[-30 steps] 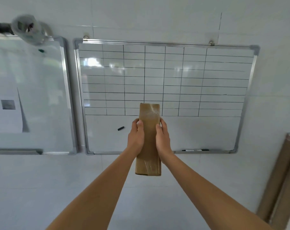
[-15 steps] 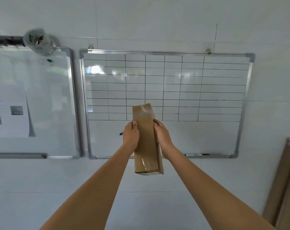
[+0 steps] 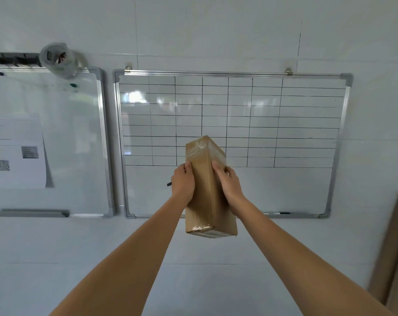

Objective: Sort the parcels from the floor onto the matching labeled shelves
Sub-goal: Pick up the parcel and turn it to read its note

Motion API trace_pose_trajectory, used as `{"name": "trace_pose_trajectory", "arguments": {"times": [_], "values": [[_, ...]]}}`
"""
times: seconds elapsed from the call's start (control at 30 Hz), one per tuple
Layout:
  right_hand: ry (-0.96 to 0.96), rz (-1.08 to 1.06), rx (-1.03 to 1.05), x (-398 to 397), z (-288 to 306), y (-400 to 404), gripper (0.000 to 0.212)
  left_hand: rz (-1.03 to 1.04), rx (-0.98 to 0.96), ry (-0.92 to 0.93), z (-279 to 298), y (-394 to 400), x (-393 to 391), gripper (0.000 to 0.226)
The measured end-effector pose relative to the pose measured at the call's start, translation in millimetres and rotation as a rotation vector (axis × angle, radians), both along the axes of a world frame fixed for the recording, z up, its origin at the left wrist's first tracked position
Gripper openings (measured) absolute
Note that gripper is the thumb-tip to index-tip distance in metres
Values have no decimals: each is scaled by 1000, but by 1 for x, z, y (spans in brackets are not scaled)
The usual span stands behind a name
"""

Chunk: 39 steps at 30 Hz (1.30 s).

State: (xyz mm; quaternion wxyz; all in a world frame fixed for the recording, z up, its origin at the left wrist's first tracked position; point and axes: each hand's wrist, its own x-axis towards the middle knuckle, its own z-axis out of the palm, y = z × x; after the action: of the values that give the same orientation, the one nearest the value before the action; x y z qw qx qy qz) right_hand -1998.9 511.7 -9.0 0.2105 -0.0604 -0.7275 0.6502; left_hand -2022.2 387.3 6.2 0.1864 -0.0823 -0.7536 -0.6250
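Note:
A long brown cardboard parcel (image 3: pixel 206 192), wrapped in clear tape, is held upright at arm's length in front of a wall. My left hand (image 3: pixel 182 183) grips its left side and my right hand (image 3: pixel 230 185) grips its right side, both near the upper half. One long edge of the parcel faces me, so two of its sides show. No label is visible on it. No shelves or floor parcels are in view.
A gridded whiteboard (image 3: pixel 284 115) hangs on the wall behind the parcel, with markers on its bottom ledge. A second whiteboard (image 3: pixel 68 144) with a pinned paper hangs to the left. Brown cardboard tubes (image 3: pixel 394 252) lean at the right edge.
The parcel has been turned about its long axis, so an edge faces me instead of a flat face. The view has shifted down slightly and both boards sit lower in frame.

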Motion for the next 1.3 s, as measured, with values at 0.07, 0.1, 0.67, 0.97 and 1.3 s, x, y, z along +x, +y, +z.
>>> {"name": "trace_pose_trajectory", "arguments": {"times": [0.07,0.1,0.67,0.97,1.3], "values": [[30,-28,27,2,1,-1,88,13,-7,-10,0,-1,-1,43],[47,-43,52,4,2,-2,91,19,12,-17,1,-1,-1,43],[35,-273,324,16,6,-13,74,-244,319,-284,0,0,5,74],[-121,54,-121,23,11,10,83,-291,469,-299,-3,-22,4,43],[-76,103,-346,31,11,11,40,-383,457,-298,0,-14,10,58]]}}
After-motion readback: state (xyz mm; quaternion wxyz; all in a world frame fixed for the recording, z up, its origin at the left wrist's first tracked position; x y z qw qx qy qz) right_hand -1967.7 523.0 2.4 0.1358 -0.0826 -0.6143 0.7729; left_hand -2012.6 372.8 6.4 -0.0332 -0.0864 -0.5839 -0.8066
